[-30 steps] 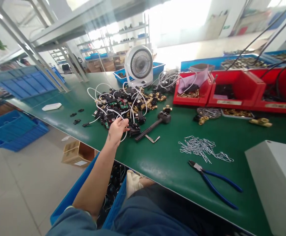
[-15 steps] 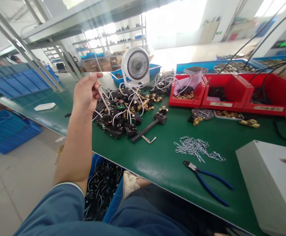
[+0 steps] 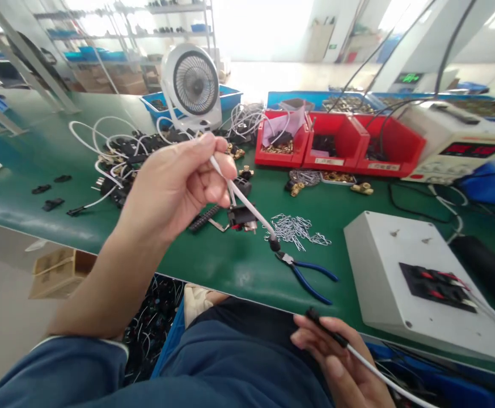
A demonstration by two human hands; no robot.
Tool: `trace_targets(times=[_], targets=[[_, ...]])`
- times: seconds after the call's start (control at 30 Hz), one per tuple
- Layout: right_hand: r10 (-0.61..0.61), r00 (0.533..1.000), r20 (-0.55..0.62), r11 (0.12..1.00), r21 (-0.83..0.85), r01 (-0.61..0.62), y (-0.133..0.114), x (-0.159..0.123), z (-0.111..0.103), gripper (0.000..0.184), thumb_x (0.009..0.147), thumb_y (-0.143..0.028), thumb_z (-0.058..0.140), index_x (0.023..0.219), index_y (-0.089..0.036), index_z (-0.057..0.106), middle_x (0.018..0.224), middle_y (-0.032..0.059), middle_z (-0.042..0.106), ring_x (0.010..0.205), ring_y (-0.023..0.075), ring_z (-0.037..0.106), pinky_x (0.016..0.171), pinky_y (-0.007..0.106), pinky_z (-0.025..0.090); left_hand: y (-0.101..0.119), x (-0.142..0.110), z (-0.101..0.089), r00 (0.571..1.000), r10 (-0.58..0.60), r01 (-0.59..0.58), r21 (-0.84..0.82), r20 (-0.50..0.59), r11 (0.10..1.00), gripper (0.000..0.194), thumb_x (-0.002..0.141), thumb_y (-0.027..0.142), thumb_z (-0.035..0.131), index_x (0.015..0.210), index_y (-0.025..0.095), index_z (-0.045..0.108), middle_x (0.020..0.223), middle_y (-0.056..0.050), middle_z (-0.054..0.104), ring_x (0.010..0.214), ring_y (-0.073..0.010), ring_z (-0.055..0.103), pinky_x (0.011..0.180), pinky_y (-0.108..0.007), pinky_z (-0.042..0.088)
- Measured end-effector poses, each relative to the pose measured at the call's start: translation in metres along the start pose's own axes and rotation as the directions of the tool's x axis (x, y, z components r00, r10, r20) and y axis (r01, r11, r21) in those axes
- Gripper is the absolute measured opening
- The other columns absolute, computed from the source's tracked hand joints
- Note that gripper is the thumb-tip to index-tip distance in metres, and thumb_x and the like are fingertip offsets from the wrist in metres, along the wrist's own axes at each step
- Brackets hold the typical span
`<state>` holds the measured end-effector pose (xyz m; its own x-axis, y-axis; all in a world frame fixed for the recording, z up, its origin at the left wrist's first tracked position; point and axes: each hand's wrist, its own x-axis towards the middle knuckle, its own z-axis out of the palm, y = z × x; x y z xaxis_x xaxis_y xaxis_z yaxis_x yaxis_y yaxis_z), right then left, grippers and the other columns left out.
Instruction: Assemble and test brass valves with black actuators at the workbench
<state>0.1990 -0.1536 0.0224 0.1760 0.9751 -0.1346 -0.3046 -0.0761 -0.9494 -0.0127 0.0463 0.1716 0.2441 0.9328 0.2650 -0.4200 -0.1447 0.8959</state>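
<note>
My left hand [image 3: 183, 181] is raised over the bench, thumb and fingers pinching a white cable [image 3: 251, 209]. The cable slants down to a small black end piece [image 3: 275, 243]. Below the fingers a black part with red and metal bits [image 3: 242, 217] appears to hang; whether it joins the same cable I cannot tell. Low at the bench's front edge, my right hand [image 3: 336, 357] holds a black cable connector [image 3: 326, 328] with a white lead running off to the lower right. Blue-handled pliers [image 3: 311, 277] and a heap of wire clips [image 3: 296, 229] lie between the hands.
A pile of black parts with white cables [image 3: 123, 147] lies behind my left hand, by a white fan [image 3: 196, 85]. Red bins [image 3: 336, 158] line the back. A grey box with terminals [image 3: 383, 283] and a power supply [image 3: 460, 141] stand at right.
My left hand has come right and toward me from the pile, now with a white cable and black end in it. My right hand has come into view holding a connector. The view has turned right.
</note>
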Motion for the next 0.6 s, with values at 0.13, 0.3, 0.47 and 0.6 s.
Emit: trace_targets(times=[0.13, 0.3, 0.47, 0.6], targets=[[-0.017, 0.992, 0.122, 0.994, 0.108, 0.004, 0.003, 0.012, 0.000, 0.046, 0.091, -0.041, 0.065, 0.135, -0.042, 0.052, 0.147, 0.0054, 0.055, 0.116, 0.0224, 0.067, 0.100, 0.039, 0.055, -0.038, -0.040, 0.014, 0.982, -0.169, 0.183, -0.219, 0.078, 0.959, 0.034, 0.102, 0.011, 0.034, 0.089, 0.011, 0.065, 0.069, 0.001, 0.072, 0.051, -0.0061, 0.066, 0.062, -0.020, 0.063], [0.027, 0.992, 0.122, 0.969, 0.239, -0.056, 0.003, 0.020, 0.013, 0.047, 0.089, -0.036, 0.069, 0.133, -0.043, 0.054, 0.147, 0.0035, 0.054, 0.111, 0.0203, 0.069, 0.096, 0.036, 0.057, -0.060, -0.094, 0.007, 0.940, -0.307, 0.340, -0.312, 0.151, 0.887, 0.014, 0.102, 0.022, 0.049, 0.097, 0.017, 0.062, 0.083, 0.000, 0.077, 0.060, -0.0091, 0.072, 0.070, -0.022, 0.063], [0.098, 0.986, 0.132, 0.884, 0.443, -0.147, -0.004, 0.027, 0.021, 0.035, 0.086, -0.029, 0.074, 0.120, -0.032, 0.066, 0.118, 0.0035, 0.073, 0.077, 0.0058, 0.069, 0.076, 0.017, 0.057, -0.064, -0.126, -0.015, 0.860, -0.468, 0.505, -0.213, 0.201, 0.836, 0.011, 0.100, 0.027, 0.052, 0.096, 0.020, 0.059, 0.088, -0.002, 0.078, 0.065, -0.0127, 0.073, 0.069, -0.024, 0.061], [0.064, 0.989, 0.132, 0.848, 0.515, -0.123, -0.010, 0.028, 0.020, 0.025, 0.086, -0.025, 0.074, 0.111, -0.027, 0.070, 0.100, 0.0018, 0.075, 0.065, 0.0011, 0.063, 0.068, 0.011, 0.052, -0.069, -0.134, -0.033, 0.728, -0.684, 0.651, 0.267, 0.047, 0.711, 0.026, 0.094, 0.043, 0.059, 0.098, 0.018, 0.060, 0.097, -0.007, 0.076, 0.075, -0.0172, 0.072, 0.075, -0.030, 0.060]])
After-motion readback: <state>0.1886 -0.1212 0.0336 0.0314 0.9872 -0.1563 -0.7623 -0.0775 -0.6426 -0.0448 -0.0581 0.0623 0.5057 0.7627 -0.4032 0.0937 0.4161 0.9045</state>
